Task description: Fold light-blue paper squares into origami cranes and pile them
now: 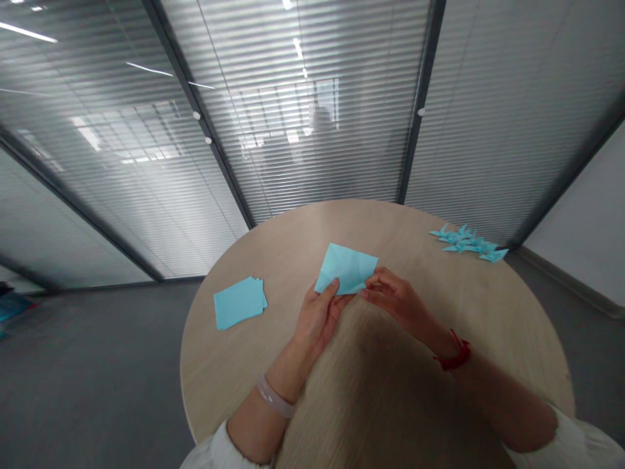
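A light blue sheet of origami paper (346, 268) with faint crease lines is held up over the middle of the table. My left hand (319, 314) grips its lower left corner, the thumb on top and the fingers underneath. At the paper's lower right edge is my right hand (394, 296), thumb and fingers closed in a pinch on the edge. The paper's underside is hidden from me.
The round wooden table (219, 384) carries a stack of blue paper (239, 303) on the left. Several folded blue paper cranes (467, 241) sit together near the far right edge. Glass panels with blinds (317, 163) stand behind the table.
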{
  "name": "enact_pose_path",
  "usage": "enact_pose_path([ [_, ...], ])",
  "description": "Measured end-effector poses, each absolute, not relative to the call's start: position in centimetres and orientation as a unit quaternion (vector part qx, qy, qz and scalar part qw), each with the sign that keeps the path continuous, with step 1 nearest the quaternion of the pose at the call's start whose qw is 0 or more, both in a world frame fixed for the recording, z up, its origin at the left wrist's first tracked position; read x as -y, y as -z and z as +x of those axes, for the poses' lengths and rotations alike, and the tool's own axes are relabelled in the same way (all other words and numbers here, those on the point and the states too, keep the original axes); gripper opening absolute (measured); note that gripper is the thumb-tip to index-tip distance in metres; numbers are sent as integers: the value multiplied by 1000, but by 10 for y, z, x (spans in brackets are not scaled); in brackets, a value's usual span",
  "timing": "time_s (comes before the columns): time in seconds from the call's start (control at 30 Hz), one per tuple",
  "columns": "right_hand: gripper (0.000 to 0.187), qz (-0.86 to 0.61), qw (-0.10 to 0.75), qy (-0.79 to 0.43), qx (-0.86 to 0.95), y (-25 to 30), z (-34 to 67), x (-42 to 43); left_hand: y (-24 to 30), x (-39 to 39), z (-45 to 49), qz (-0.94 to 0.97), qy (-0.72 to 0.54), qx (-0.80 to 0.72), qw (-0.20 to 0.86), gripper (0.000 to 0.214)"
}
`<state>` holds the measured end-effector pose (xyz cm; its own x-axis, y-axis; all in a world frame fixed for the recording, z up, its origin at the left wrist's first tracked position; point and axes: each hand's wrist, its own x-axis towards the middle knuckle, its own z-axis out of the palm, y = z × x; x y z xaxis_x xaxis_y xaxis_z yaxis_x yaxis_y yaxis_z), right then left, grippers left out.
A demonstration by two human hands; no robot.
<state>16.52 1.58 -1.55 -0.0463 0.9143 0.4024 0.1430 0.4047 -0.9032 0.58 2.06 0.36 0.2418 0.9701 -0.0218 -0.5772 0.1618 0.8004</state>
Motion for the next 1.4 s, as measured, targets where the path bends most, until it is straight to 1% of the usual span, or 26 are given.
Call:
enact_pose_path([
  [0.17,23,-443,559,-332,618,16,164,-16,-2,-19,8,353,-537,-275,715,20],
  [0.43,31,-487,589,-321,559,11,169,-16,3,-20,7,380,-499,-271,731,24],
  [0.7,32,-480,597,-339,546,11,171,-16,5,-18,8,396,-461,-264,749,26],
  [0.83,31,-490,602,-328,539,12,172,-17,5,-17,9,409,-452,-261,749,30],
  [0.93,30,-506,604,-289,544,13,174,-17,5,-17,10,434,-446,-283,730,35],
  [1.0,30,-511,605,-269,549,14,175,-18,4,-19,10,468,-442,-314,698,37],
  [1.13,28,-519,598,-266,550,16,176,-18,4,-21,9,511,-449,-359,639,31],
  [1.4,25,-529,608,-257,534,16,174,-18,2,-19,9,513,-458,-364,628,23],
])
